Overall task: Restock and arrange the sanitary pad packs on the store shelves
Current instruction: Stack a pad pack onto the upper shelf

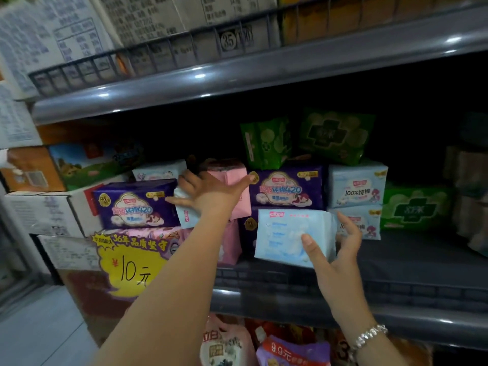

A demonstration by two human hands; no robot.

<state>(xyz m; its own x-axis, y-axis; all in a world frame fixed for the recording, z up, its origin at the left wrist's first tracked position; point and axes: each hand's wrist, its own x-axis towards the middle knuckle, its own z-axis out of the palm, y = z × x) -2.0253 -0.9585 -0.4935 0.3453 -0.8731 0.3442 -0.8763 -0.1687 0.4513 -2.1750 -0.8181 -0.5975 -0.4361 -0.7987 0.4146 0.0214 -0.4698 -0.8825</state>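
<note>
Holding blue pack (287, 237), shelf (396, 262) stocked

Pale blue pack (285, 236) upright at shelf (396, 262) front edge; purple (286, 190), pink (232, 191), green packs (336, 136) stacked behind.

grey metal shelving (264, 67); pale floor (39, 326)
</note>
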